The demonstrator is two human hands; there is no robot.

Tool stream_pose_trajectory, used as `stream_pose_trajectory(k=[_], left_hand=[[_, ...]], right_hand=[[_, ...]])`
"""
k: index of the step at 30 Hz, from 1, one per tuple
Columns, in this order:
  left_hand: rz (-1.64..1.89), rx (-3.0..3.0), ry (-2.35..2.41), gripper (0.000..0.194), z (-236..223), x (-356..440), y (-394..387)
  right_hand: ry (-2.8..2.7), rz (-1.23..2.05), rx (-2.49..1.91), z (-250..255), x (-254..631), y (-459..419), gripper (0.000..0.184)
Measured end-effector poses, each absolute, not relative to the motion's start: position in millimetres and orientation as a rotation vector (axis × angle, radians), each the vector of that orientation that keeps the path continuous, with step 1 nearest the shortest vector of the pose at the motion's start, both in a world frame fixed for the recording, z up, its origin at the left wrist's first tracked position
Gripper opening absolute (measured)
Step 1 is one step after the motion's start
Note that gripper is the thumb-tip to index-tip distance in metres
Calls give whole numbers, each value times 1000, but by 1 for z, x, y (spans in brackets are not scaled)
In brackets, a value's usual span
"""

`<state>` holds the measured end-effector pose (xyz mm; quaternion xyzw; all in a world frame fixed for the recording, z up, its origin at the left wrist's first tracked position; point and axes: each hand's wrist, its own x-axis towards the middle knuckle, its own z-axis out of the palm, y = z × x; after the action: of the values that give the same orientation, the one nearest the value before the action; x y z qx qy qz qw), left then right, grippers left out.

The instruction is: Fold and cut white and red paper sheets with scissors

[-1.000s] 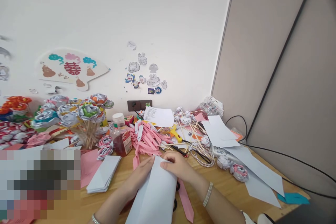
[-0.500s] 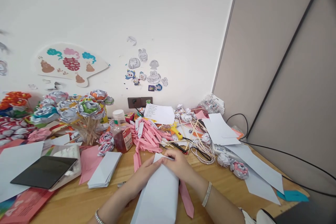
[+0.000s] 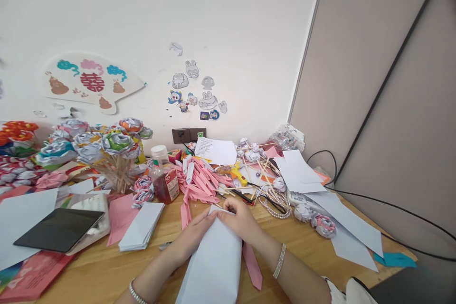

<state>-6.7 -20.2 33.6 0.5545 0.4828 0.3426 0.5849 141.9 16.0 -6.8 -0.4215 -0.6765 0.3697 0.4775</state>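
Observation:
A sheet of white paper (image 3: 215, 266), curved over in a fold, lies in front of me on the wooden table. My left hand (image 3: 197, 225) presses along its upper left edge, fingers closed on the paper. At the top corner my right hand (image 3: 237, 216) pinches the same sheet, its thumb close to the left thumb. Under the right wrist a folded pink paper strip (image 3: 252, 266) sticks out. Left of my hands sits a stack of cut white paper (image 3: 142, 228). Beyond them is a pile of folded pink strips (image 3: 199, 180).
A bottle of red liquid (image 3: 166, 183) and a bunch of paper flowers (image 3: 114, 145) stand at the back left. The black tablet (image 3: 60, 229) lies left. A yellow glue gun (image 3: 238, 175), pearl strings (image 3: 276, 204) and loose white sheets (image 3: 352, 228) crowd the right side.
Both hands have shifted slightly up and left along the top edge of the white paper, still gripping it. The camera view has moved a little.

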Motion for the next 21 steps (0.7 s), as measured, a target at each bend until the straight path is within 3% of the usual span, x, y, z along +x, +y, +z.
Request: stream_pose_trajectory(k=[9, 21], left_hand=[[787, 1291, 1118, 42, 27, -6, -17], [557, 1197, 926, 54, 22, -5, -17]], right_hand=[[-1683, 1028, -1022, -8, 142, 13, 8], [-1619, 658, -1247, 3, 154, 17, 7]])
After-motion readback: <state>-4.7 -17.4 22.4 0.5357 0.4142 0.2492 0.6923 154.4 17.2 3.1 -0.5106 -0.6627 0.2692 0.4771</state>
